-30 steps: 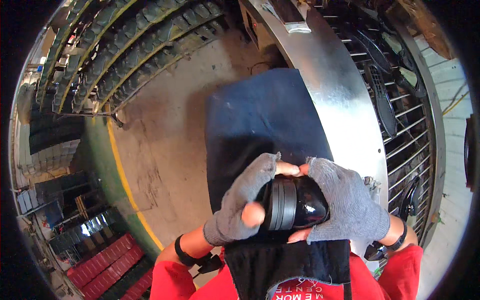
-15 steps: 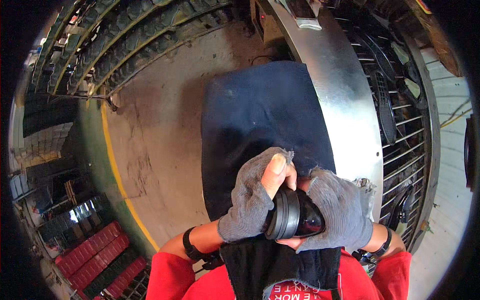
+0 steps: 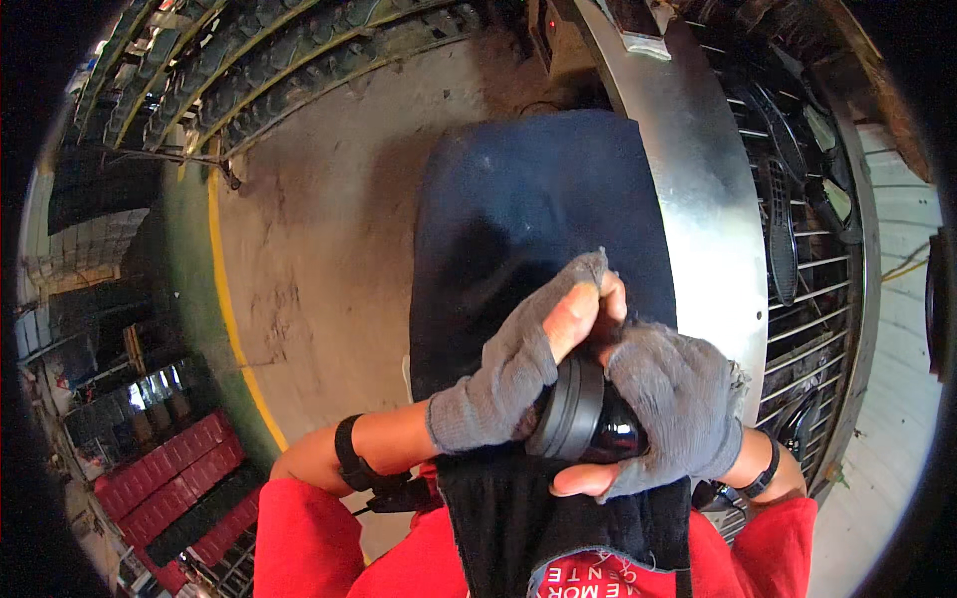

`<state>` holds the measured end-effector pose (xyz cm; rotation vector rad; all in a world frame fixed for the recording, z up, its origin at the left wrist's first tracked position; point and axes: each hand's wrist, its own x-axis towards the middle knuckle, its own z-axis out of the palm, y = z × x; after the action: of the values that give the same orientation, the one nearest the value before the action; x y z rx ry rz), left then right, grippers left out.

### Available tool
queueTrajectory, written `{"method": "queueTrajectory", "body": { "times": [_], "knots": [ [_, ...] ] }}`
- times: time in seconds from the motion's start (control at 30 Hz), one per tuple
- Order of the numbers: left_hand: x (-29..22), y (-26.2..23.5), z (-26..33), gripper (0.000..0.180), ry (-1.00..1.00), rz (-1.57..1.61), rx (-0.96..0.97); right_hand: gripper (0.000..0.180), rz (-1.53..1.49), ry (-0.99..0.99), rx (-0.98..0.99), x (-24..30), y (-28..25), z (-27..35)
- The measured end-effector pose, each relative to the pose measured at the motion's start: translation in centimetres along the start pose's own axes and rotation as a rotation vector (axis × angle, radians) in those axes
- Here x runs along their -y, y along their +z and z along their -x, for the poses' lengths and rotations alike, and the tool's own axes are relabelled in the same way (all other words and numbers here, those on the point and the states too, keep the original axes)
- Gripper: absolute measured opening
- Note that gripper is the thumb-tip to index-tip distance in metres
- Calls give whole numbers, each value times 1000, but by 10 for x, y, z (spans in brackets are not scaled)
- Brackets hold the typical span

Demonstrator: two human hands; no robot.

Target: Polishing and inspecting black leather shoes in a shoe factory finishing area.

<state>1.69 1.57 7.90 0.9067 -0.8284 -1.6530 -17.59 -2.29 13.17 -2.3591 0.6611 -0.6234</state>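
Left hand point(image 3: 523, 354) angled up-right, fingers bunched, contents unclear; right hand point(image 3: 678, 404) gripping black shoe point(image 3: 583, 419) above dark apron point(image 3: 543, 199); glossy upper point(image 3: 620, 431) faces right, sole edge point(image 3: 564, 411) left; long axis unclear

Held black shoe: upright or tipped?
Tipped sideways: on the black shoe, the ridged sole edge lies left, the glossy upper right.

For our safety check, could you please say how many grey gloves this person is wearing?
2: one glove on the left hand, another glove on the right hand.
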Motion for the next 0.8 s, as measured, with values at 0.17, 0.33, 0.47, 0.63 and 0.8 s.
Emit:
{"method": "queueTrajectory", "body": {
  "times": [0.17, 0.33, 0.47, 0.63, 0.8],
  "knots": [
    [-4, -21, -18, 50, -111, 246, -172, 76, -638, 471, -286, -20, 29, -15],
    [-12, 15, -26, 57, 126, 25, -308, 81, -905, 819, -618, -19, 38, -21],
    [-44, -6, -8, 36, 282, -136, -208, 94, -581, 31, -107, -4, -31, -72],
    [-35, -13, -47, 62, -387, 431, -219, 68, 188, -484, 641, 31, 20, -82],
    [35, -64, -29, 72, -196, 517, -278, 39, -149, -615, 107, 18, 62, -38]
  ]
}}
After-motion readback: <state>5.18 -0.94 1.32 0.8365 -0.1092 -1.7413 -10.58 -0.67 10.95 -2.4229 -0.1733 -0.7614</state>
